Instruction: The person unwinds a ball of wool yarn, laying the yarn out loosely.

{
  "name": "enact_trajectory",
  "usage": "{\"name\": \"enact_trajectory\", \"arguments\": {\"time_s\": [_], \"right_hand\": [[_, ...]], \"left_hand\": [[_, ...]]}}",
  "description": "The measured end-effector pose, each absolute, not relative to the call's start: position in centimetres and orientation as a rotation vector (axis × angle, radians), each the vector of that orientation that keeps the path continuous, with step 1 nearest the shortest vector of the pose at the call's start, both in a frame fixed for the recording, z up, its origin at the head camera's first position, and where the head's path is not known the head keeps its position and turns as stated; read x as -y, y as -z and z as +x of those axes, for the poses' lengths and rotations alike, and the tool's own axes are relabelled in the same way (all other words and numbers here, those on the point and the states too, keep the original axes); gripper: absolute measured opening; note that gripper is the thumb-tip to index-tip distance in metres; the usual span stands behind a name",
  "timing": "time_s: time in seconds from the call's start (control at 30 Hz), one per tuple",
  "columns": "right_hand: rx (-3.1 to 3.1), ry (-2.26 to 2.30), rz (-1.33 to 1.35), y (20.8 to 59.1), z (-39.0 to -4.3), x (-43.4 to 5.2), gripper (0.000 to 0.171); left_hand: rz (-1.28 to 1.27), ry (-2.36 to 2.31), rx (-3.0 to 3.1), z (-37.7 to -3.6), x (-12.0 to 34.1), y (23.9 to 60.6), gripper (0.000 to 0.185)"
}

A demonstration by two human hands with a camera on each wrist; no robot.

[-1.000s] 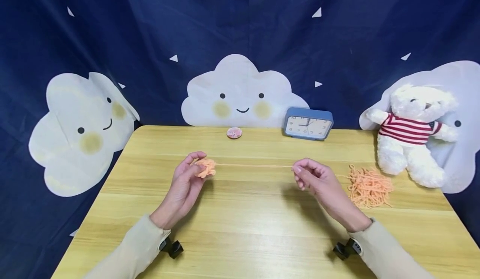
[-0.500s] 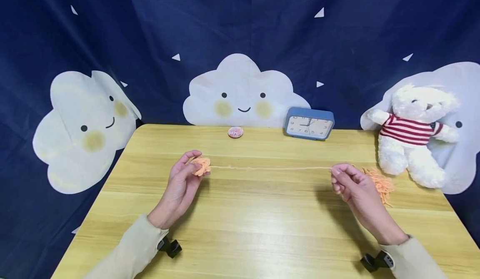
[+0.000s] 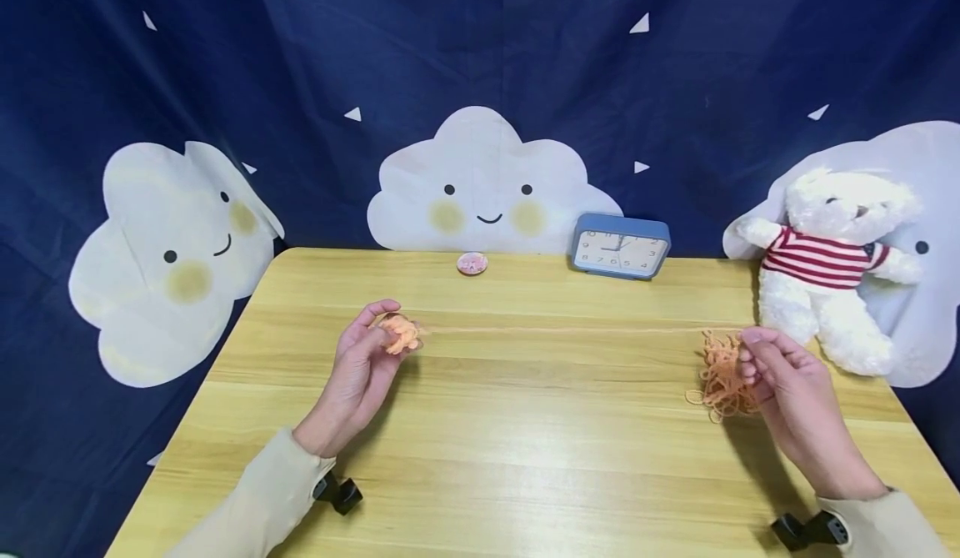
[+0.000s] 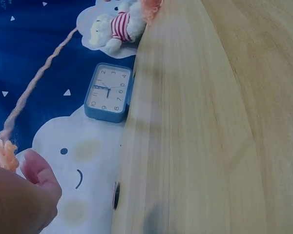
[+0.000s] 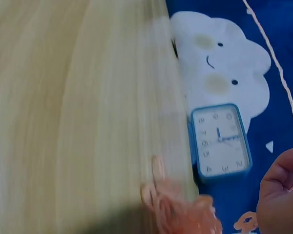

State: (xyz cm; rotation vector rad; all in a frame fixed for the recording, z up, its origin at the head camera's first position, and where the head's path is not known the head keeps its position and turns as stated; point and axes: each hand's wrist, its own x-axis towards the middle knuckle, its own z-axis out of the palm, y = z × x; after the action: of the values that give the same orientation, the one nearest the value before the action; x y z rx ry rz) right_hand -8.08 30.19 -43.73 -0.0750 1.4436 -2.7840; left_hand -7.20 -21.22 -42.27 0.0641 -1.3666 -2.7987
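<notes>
I see my left hand curled around a small fuzzy orange yarn ball, held just above the smooth wooden table. A thin, twisty orange strand runs straight from the ball across to my right hand. My right hand pinches that strand with bent fingers, right beside a loose, curly pile of orange yarn lying on the table. At the back stand a blue clock with round corners and a fluffy white teddy bear in a striped shirt.

Orange yarn, blue clock, white bear in red-striped shirt, pale wood table
</notes>
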Motion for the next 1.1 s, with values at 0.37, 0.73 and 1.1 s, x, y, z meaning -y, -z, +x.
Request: {"name": "enact_trajectory", "arguments": {"time_s": [0.37,0.73,1.1], "right_hand": [[-1.312,2.919,0.037,44.4,-8.0,-35.4,0.031],[-1.275,2.96,0.214,45.6,-7.9,-39.4,0.033],[-1.264,2.969,0.337,45.4,-7.4,-41.0,0.035]], "left_hand": [[0.12,2.769,1.361,-7.3,21.7,42.1,0.024],[0.048,2.928,1.308,-7.3,22.1,41.8,0.044],[0.13,2.858,1.444,-7.1,22.3,41.7,0.026]]}}
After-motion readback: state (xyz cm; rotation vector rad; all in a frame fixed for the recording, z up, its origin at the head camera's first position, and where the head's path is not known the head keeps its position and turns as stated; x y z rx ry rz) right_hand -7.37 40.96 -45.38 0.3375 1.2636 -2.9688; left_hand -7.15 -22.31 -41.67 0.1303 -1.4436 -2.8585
